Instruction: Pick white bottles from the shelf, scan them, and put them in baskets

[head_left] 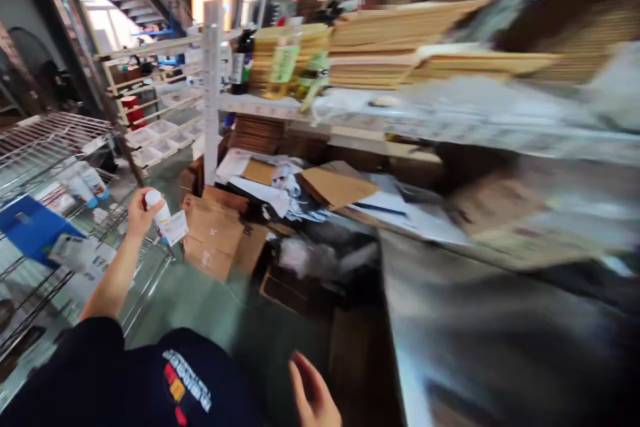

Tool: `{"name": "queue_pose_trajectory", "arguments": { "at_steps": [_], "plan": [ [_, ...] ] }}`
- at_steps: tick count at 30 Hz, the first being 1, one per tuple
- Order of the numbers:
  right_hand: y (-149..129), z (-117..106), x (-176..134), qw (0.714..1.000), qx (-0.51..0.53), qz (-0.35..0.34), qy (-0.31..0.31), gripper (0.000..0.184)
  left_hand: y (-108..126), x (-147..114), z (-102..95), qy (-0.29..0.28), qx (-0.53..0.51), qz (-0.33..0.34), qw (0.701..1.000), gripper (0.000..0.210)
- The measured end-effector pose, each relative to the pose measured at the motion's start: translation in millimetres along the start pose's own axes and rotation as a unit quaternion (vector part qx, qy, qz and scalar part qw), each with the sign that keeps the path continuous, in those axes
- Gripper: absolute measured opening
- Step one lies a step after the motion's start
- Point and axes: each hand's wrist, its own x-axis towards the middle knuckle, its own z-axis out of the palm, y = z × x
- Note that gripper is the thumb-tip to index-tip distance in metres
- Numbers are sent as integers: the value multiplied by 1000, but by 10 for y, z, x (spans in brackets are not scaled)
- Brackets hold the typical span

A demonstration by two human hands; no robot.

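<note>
A small white bottle [156, 208] with a paper label or slip hanging from it is being gripped in the left hand [139, 212], whose fingers are being curled closed around it; the arm is being stretched out just beside the front corner of the wire rack [55, 140]. On that rack, a blue folder-like sheet [27, 228], loose printed papers and two white tubes with coloured caps [83, 183] are lying. The right hand [314, 392] is being held low at the bottom edge of the view, well apart from the rack, with its fingers loosely spread and nothing in it. Beyond the rack, brown cardboard boxes [215, 233] are being piled on the green floor, and farther off a cluttered white shelf [260, 105] is carrying stacked flat cartons; that far side is blurred.
</note>
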Motion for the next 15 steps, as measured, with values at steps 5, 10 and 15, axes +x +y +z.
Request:
{"name": "queue_pose_trajectory", "arguments": {
  "at_steps": [5,10,15],
  "plan": [
    [-502,-226,356,987,138,-62,-57,77,494,-1161,1617,-211,-108,-87,968,51],
    [-717,-1039,453,980,136,-139,38,53,1092,-2352,2905,-395,-172,-101,897,52],
    [-474,-1844,40,953,-51,-201,220,34,1421,-3274,3827,-470,-197,-85,856,53]
  ]
}}
